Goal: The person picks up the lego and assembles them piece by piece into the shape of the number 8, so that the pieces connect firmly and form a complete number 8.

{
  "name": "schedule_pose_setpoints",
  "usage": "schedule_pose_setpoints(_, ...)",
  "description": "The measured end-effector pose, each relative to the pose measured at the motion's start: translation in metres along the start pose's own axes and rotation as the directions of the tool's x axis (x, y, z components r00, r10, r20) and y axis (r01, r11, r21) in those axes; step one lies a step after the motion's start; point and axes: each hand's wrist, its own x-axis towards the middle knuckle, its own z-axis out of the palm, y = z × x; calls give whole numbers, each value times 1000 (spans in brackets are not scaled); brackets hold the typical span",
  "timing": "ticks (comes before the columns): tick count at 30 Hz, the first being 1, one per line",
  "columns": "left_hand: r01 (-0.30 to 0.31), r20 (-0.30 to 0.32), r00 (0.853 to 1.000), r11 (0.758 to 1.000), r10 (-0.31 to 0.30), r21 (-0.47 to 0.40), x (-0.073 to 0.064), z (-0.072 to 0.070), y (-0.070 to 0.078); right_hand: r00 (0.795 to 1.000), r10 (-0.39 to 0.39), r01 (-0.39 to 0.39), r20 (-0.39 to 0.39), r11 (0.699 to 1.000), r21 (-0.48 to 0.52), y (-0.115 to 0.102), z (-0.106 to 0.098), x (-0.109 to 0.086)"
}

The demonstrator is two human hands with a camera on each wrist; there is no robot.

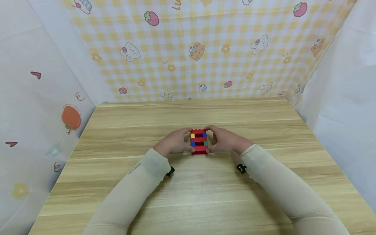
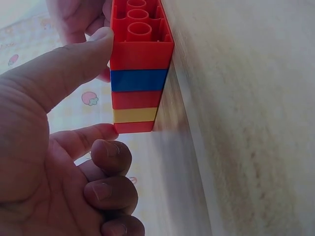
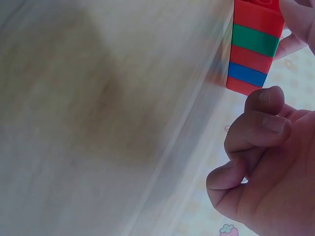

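A toy brick stack of long red bricks, with small bricks between them, lies on its side on the table. Yellow and blue show at its left end; blue and green show at its right end. My left hand pinches the left end, thumb at the near red brick and index finger at the far one; its other fingers are curled in the left wrist view. My right hand pinches the opposite end likewise. Hollow tubes of the near red brick face the left wrist camera.
The wooden table reaches back to a yellow checked cloth. White cloth hangs on the left and right sides. A dark device sits under the right wrist, another under the left.
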Motion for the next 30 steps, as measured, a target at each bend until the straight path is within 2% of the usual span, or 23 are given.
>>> schedule_pose_setpoints(7, 7, 5, 1000, 999, -7, -33, 3, -2, 1, 1000, 11, -11, -6, 1000, 23, 2, -1, 2)
schedule_pose_setpoints(30, 17, 10, 1000, 999, -17, -27, 8, -3, 0, 999, 45, -45, 2, 995, 92, 3, -2, 3)
